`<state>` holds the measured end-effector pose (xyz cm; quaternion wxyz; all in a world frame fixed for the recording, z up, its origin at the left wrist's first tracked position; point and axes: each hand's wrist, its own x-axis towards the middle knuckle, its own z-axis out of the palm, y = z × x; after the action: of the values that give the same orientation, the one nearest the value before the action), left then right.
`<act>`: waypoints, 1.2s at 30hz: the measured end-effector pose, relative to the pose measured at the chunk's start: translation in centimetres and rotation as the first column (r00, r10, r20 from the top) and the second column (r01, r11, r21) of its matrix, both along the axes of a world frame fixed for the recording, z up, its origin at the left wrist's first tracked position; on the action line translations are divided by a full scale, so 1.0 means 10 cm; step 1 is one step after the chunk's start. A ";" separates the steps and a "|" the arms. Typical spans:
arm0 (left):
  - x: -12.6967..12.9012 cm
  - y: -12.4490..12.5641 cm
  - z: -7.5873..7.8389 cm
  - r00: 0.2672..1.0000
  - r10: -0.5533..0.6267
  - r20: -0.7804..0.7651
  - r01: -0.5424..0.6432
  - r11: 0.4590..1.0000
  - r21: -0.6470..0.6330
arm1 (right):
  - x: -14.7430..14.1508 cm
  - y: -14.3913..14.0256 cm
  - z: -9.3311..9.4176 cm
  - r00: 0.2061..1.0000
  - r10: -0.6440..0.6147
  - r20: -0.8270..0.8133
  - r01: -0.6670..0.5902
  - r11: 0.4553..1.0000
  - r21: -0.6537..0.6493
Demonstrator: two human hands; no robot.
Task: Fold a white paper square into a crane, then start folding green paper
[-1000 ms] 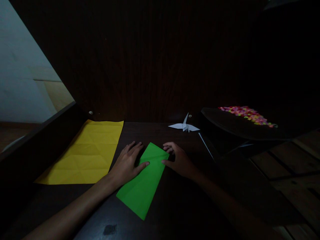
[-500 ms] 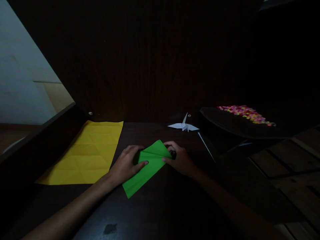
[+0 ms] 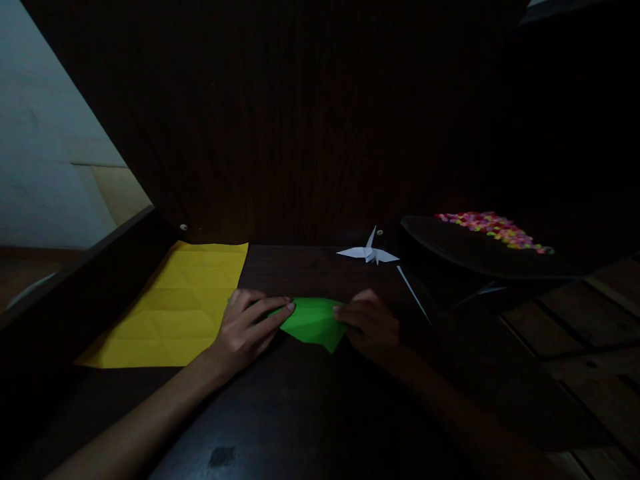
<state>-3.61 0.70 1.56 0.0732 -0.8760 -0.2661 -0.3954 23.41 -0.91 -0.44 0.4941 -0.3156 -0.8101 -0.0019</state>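
A folded green paper (image 3: 314,322) is held between both hands just above the dark wooden table (image 3: 300,413). My left hand (image 3: 246,328) grips its left edge, with the fingers stretched over the top. My right hand (image 3: 371,324) pinches its right edge. The paper looks tilted, its lower corner pointing down toward the table.
A creased yellow sheet (image 3: 176,308) lies flat to the left. A white paper crane (image 3: 369,253) stands at the back, with a thin white strip (image 3: 413,291) beside it. A dark tray (image 3: 465,253) with several small colourful pieces (image 3: 493,229) sits at the right. A dark wooden panel rises behind.
The green paper lay long and flat one second ago; both hands have folded and lifted it into a shorter shape, and the hands have drawn closer to me.
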 end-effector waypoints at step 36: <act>0.19 0.03 -0.16 0.977 -0.184 -0.110 0.082 0.795 -0.601 | 0.04 0.22 -0.06 0.979 -0.026 0.202 0.138 0.814 -0.564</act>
<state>-1.67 0.98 -0.07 -0.2108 -0.9008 -0.3070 -0.2235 23.78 1.32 -1.03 0.2980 -0.4831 -0.8006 0.1917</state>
